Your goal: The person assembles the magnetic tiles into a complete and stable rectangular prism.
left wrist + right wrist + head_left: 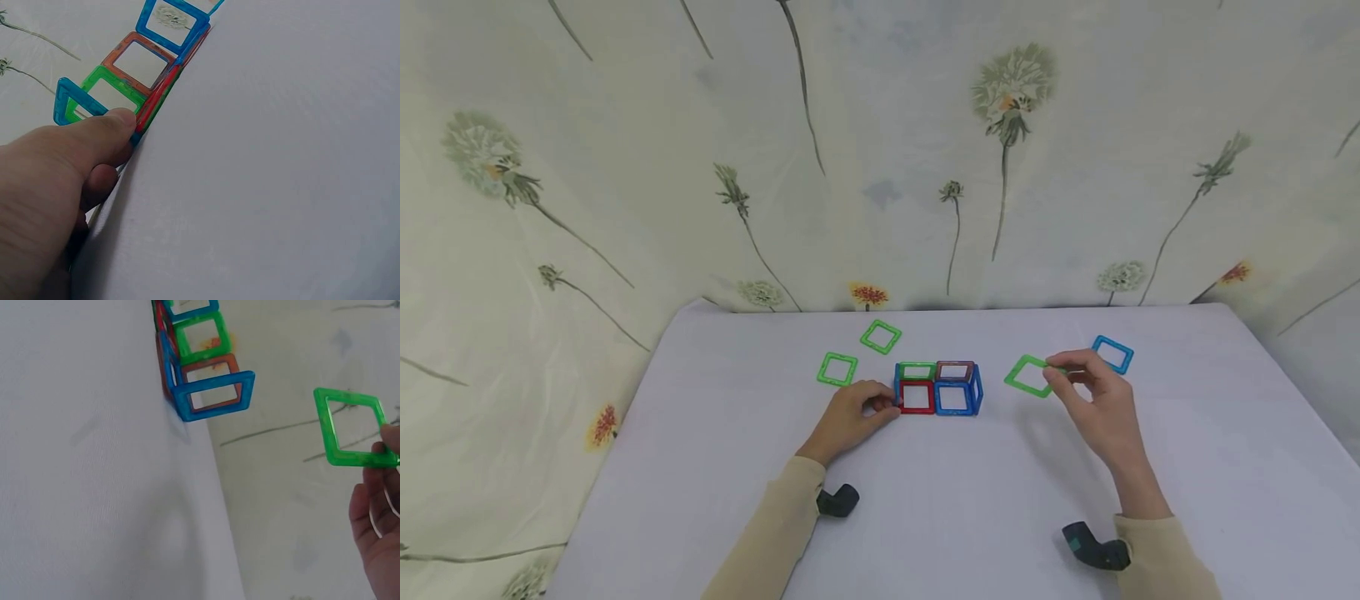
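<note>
A two-cell box of square magnetic tiles stands mid-table, its front made of a red tile [916, 411] and a blue tile [953, 412]. Green and reddish-brown tiles show behind them, and a blue tile [214, 414] closes the right end. My left hand [853, 417] pinches the blue tile [60, 103] at the left end, thumb on its near edge; the other fingers are partly hidden. To the right of the box, my right hand [1097, 412] holds a green square tile [328, 428] by one corner, raised above the table.
Two loose green tiles, one nearer [841, 356] and one farther [873, 347], lie behind my left hand. Behind my right hand is a loose blue tile [1116, 343]. The white table [970, 508] ends at a flower-patterned cloth [895, 150].
</note>
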The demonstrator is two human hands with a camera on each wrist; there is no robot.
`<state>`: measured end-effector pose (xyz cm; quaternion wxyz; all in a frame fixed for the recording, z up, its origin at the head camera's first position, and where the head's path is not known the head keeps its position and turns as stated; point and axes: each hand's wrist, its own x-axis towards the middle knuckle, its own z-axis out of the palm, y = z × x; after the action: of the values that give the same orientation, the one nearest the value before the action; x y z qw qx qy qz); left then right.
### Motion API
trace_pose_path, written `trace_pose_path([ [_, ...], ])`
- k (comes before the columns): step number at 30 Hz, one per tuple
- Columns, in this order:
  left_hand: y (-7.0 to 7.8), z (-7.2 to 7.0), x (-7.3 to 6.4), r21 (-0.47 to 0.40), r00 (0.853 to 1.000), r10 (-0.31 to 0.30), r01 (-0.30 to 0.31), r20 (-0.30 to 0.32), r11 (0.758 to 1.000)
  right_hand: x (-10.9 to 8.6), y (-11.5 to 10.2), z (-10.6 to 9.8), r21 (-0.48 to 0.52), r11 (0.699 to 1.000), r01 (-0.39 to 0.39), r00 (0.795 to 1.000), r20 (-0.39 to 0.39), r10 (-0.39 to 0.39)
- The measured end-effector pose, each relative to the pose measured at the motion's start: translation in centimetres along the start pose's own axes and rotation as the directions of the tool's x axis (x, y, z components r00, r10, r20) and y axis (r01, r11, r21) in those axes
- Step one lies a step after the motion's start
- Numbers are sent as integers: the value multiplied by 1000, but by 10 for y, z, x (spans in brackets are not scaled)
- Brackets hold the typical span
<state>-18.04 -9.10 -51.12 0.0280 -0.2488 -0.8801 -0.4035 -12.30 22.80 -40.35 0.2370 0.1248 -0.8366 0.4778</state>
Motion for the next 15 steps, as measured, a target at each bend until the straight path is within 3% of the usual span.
trace_pose_path([
  [7, -1, 1, 0, -1, 1000, 4, -4, 3, 1000, -1, -2, 8, 17, 1000, 18, 999, 31, -18],
  [15, 0, 0, 0, -4, 1000, -1, 1, 0, 1000, -4, 17, 20, -37, 999, 32, 998, 58, -30],
])
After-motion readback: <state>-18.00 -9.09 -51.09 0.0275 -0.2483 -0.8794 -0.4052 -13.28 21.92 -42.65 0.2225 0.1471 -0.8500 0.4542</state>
